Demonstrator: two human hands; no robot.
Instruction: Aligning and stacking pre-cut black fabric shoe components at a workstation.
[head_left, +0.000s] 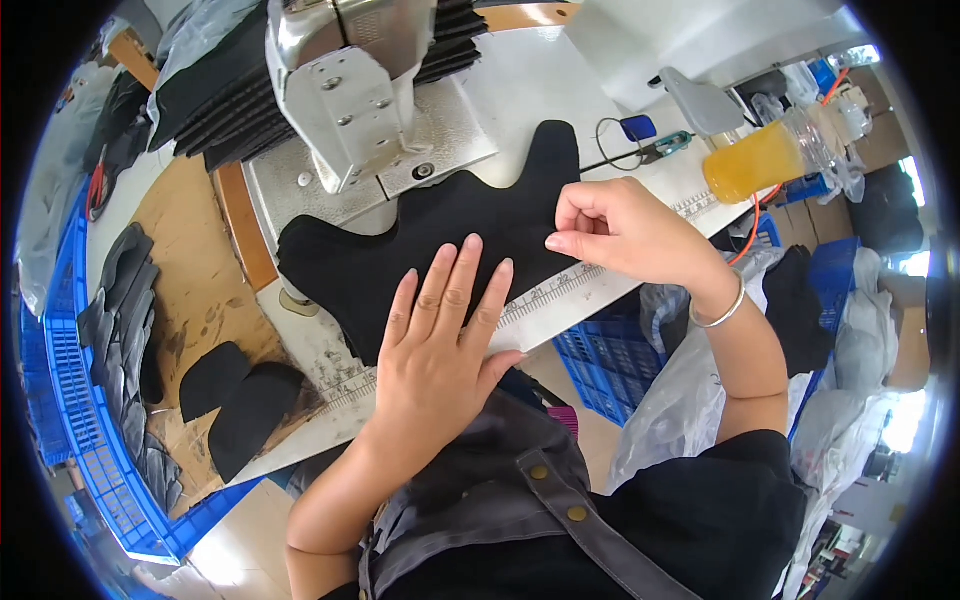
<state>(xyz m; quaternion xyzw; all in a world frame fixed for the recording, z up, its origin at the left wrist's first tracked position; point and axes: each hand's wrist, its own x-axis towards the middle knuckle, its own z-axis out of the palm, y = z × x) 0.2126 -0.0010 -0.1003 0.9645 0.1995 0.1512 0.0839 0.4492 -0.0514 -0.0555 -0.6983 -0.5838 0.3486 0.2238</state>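
A black cut fabric piece (470, 215) with a wavy far edge lies on the sewing machine bed, partly across the ruler strip along the near edge. My left hand (435, 335) rests flat on it, fingers spread. At its right end, my right hand (625, 230) has curled fingers, thumb and forefinger closed at the fabric's edge; the exact grip is partly hidden. The sewing machine head (345, 100) stands just beyond the fabric, its metal guard above the bed.
Stacked black pieces (220, 95) lie behind the machine at left. Two rounded black pieces (255, 415) sit on the brown board, near a blue basket (110, 480) of dark pieces. Teal-handled snips (668, 145) and a jar of yellow liquid (755, 160) are at right. Below stands a blue crate (610, 370).
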